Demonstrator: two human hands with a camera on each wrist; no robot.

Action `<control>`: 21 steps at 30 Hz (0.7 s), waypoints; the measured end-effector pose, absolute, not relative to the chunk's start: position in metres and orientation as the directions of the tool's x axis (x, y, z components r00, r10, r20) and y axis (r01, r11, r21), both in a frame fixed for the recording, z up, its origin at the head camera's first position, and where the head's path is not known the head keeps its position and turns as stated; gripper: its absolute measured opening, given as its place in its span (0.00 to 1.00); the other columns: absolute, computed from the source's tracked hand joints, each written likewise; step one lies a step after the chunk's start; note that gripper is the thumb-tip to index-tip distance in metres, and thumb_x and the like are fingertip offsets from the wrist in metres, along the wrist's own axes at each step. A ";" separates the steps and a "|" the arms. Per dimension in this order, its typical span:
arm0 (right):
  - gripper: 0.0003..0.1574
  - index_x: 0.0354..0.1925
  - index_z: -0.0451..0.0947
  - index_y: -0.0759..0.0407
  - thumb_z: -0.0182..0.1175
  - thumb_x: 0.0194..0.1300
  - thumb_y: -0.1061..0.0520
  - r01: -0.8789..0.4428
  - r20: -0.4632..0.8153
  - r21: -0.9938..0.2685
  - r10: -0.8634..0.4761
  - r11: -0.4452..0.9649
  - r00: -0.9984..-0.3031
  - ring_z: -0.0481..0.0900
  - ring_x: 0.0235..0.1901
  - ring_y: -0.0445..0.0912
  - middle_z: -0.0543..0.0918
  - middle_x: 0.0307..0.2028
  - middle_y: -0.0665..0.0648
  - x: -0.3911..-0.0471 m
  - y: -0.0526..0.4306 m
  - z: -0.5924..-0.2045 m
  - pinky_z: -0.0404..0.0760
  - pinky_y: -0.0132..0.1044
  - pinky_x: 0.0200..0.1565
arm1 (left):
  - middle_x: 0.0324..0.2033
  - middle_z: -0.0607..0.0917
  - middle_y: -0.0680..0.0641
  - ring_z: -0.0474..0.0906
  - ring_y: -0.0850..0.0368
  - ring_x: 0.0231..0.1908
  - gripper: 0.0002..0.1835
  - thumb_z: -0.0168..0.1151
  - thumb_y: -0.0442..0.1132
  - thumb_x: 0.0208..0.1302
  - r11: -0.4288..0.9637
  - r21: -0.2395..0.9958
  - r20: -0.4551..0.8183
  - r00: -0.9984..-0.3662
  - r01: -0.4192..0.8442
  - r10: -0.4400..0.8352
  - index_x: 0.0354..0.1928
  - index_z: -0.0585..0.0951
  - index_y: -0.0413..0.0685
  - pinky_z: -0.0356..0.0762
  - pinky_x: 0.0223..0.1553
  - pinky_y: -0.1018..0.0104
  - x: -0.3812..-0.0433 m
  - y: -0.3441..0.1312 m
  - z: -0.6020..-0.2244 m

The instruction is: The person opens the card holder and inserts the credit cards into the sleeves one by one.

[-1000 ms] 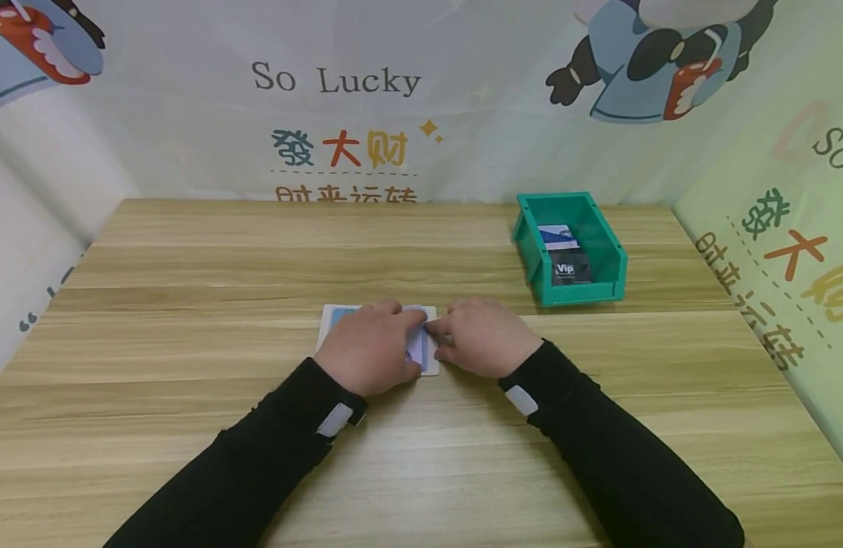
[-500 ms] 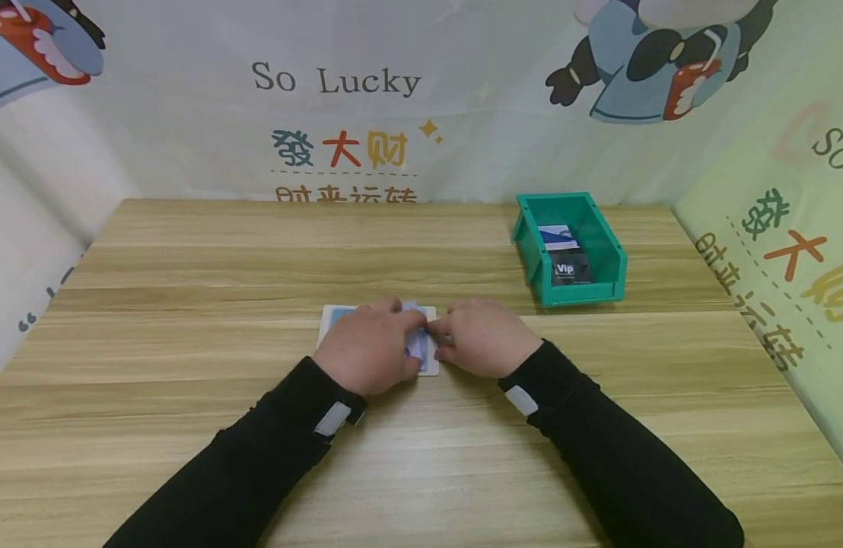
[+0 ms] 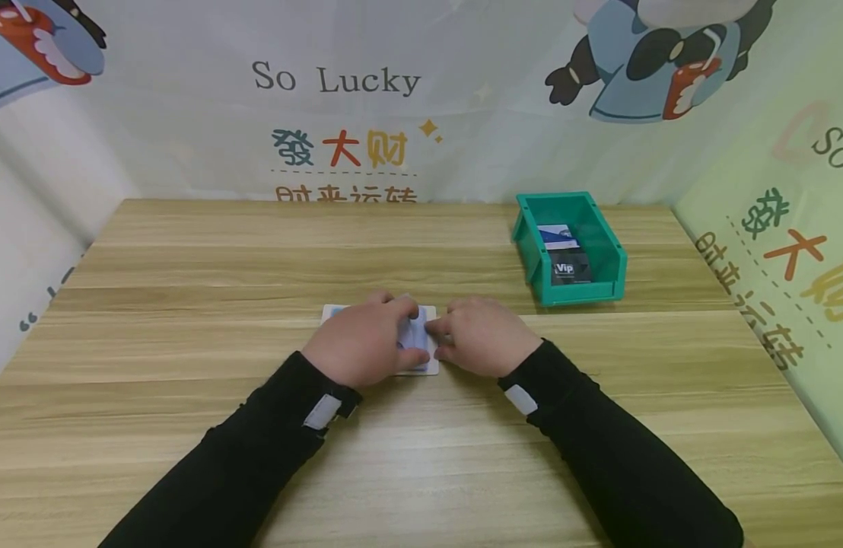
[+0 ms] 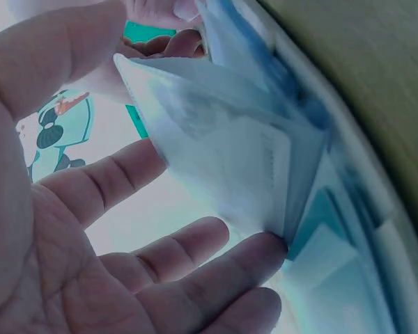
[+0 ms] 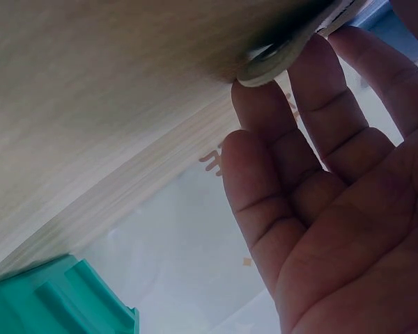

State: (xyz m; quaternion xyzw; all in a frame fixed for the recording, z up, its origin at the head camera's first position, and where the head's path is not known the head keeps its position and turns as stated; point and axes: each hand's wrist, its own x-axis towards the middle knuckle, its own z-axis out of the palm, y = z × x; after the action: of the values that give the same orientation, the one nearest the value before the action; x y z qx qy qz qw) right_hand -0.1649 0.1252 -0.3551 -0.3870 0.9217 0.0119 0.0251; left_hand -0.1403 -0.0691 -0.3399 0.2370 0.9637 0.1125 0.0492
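On wood-grain tabletop, ease pale flap gently with left hand spread loosely, avoiding creases; steady white-edged flat item with right hand outstretched, fingers unclenched

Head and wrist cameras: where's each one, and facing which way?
Head: worn on the head, facing forward and down; left hand, right hand and sleeves show.
Left wrist: on that wrist, facing a pale sheet; left hand shows palm side.
Right wrist: on that wrist, facing tabletop; right hand shows palm side.
Shared by head and right wrist: green bin.
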 end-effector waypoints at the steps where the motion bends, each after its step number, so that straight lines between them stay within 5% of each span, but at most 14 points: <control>1: 0.22 0.52 0.80 0.47 0.62 0.61 0.45 -0.714 -0.055 0.003 -0.712 0.701 -0.700 0.68 0.27 0.41 0.75 0.27 0.48 -0.165 0.125 -0.355 0.72 0.35 0.33 | 0.48 0.75 0.45 0.72 0.58 0.34 0.31 0.61 0.64 0.55 0.864 0.242 -0.039 -0.886 0.441 0.462 0.55 0.74 0.54 0.77 0.32 0.62 -0.141 -0.070 -0.340; 12: 0.23 0.53 0.80 0.48 0.63 0.60 0.44 -0.701 -0.056 -0.006 -0.700 0.713 -0.712 0.67 0.26 0.40 0.75 0.27 0.47 -0.165 0.124 -0.354 0.70 0.32 0.30 | 0.32 0.77 0.50 0.71 0.56 0.25 0.22 0.62 0.54 0.58 0.879 0.334 -0.096 -0.915 0.341 0.392 0.47 0.74 0.46 0.71 0.23 0.62 -0.142 -0.084 -0.319; 21: 0.24 0.54 0.79 0.46 0.62 0.60 0.43 -0.689 -0.074 -0.002 -0.687 0.725 -0.723 0.66 0.26 0.41 0.74 0.26 0.46 -0.164 0.124 -0.354 0.69 0.32 0.29 | 0.38 0.79 0.46 0.72 0.53 0.28 0.15 0.57 0.40 0.59 0.900 0.328 -0.148 -0.925 0.288 0.350 0.46 0.77 0.41 0.74 0.27 0.61 -0.148 -0.098 -0.316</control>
State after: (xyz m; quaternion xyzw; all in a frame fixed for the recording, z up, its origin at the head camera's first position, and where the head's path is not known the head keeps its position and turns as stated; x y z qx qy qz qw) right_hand -0.1644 0.1236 -0.3537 -0.3706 0.9281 0.0128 0.0346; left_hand -0.1482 -0.0982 -0.3160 0.1644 0.9693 0.1518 0.1023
